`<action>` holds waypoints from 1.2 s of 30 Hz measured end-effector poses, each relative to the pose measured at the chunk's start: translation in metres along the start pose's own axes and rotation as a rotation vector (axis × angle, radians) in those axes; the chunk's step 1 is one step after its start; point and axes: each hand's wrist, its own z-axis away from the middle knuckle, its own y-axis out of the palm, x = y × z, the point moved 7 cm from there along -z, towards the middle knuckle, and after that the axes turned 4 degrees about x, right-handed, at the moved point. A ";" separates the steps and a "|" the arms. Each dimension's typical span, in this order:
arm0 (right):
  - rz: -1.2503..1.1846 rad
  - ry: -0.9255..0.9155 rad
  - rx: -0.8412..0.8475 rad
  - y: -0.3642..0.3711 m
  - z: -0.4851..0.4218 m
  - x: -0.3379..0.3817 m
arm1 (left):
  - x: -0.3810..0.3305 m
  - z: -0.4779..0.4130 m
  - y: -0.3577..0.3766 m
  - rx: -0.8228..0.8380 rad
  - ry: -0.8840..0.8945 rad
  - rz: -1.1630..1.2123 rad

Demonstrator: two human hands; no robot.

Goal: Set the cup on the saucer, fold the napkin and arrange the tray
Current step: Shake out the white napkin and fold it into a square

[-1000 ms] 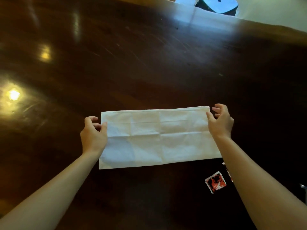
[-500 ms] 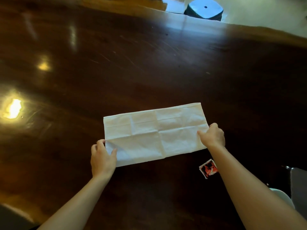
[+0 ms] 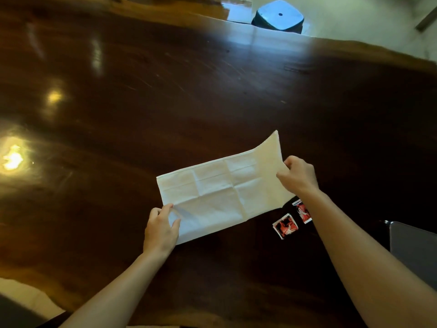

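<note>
A white napkin (image 3: 220, 190), folded into a long strip with crease lines, lies on the dark wooden table (image 3: 165, 102). My left hand (image 3: 160, 229) pinches its near left corner against the table. My right hand (image 3: 298, 175) grips the right end and holds it lifted off the table, so that end curls upward. No cup or saucer is in view. A grey flat thing (image 3: 413, 252) at the right edge may be the tray; I cannot tell.
Two small red and black packets (image 3: 285, 226) (image 3: 303, 212) lie on the table just right of the napkin, near my right forearm. A blue stool (image 3: 279, 17) stands beyond the table's far edge. Lamp reflections shine at the left.
My right hand has raised the napkin's right end off the table, where it lay flat before. My left hand has slid to the near left corner. The view has shifted left, showing a second packet.
</note>
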 end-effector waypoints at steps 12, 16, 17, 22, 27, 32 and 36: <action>0.143 -0.370 0.144 0.078 0.098 0.125 | 0.009 0.001 0.006 0.099 0.016 -0.088; 0.107 -0.424 0.166 0.124 0.120 0.144 | 0.013 -0.001 0.006 0.120 0.016 -0.028; 0.097 -0.426 0.177 0.135 0.125 0.148 | 0.013 -0.002 0.004 0.107 0.000 -0.008; 0.100 -0.449 0.225 0.170 0.144 0.157 | 0.011 -0.012 -0.009 0.047 -0.243 0.486; 0.120 -0.535 0.277 0.182 0.160 0.158 | 0.000 -0.034 -0.016 0.055 -0.354 0.943; 0.149 -0.574 0.336 0.196 0.173 0.147 | 0.010 -0.053 -0.024 -0.044 -0.327 0.881; 0.170 -0.599 0.412 0.210 0.182 0.135 | 0.020 -0.057 -0.021 -0.068 -0.293 0.801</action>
